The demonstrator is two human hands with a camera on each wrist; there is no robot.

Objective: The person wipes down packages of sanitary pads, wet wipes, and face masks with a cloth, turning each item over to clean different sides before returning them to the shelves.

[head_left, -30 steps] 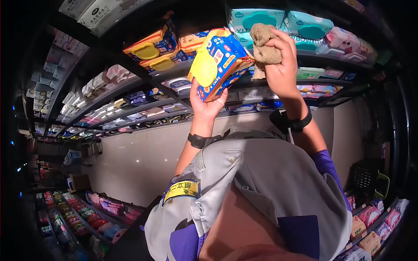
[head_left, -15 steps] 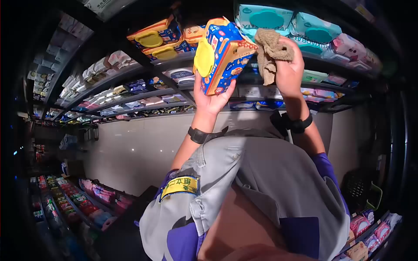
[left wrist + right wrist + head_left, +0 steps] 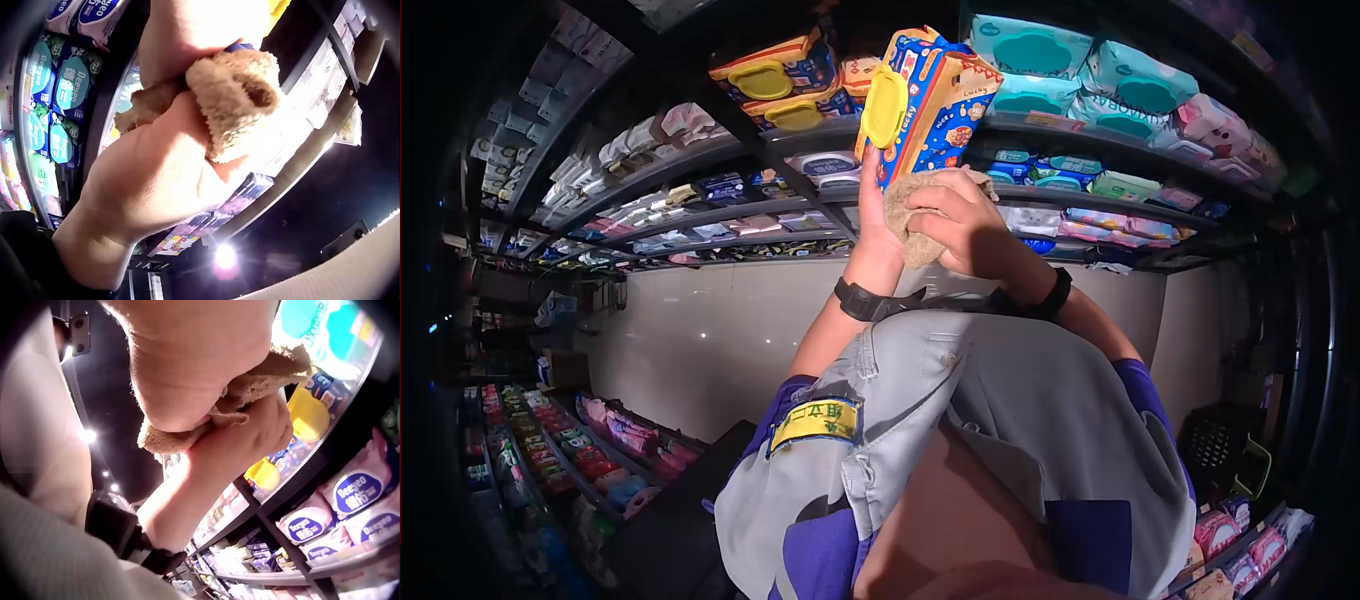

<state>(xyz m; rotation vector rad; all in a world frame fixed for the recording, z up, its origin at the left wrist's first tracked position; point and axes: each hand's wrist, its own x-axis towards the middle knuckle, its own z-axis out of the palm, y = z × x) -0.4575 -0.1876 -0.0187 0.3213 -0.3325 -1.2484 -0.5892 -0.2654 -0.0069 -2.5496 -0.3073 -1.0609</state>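
A blue-and-orange pack of wet wipes (image 3: 945,120) with a yellow lid (image 3: 886,106) is held up in front of the shelf, tilted, in the head view. My left hand (image 3: 876,235) grips it by its lower end, the thumb along the lid side. My right hand (image 3: 972,222) holds a crumpled brown cloth (image 3: 908,222) against that lower end, right beside the left palm. In the left wrist view the cloth (image 3: 234,100) bunches between the two hands. The left fingers behind the pack are hidden.
Matching wipes packs (image 3: 762,80) stand on the shelf at left, teal packs (image 3: 1030,50) at right. Lower shelves hold more packs, including blue ones (image 3: 1068,168). Behind me are more stocked shelves (image 3: 615,440) and a dark crate (image 3: 1215,440).
My right hand has brought the cloth from beside the pack's upper right down to its lower end, next to the left hand. The pack has moved slightly up and right and turned.
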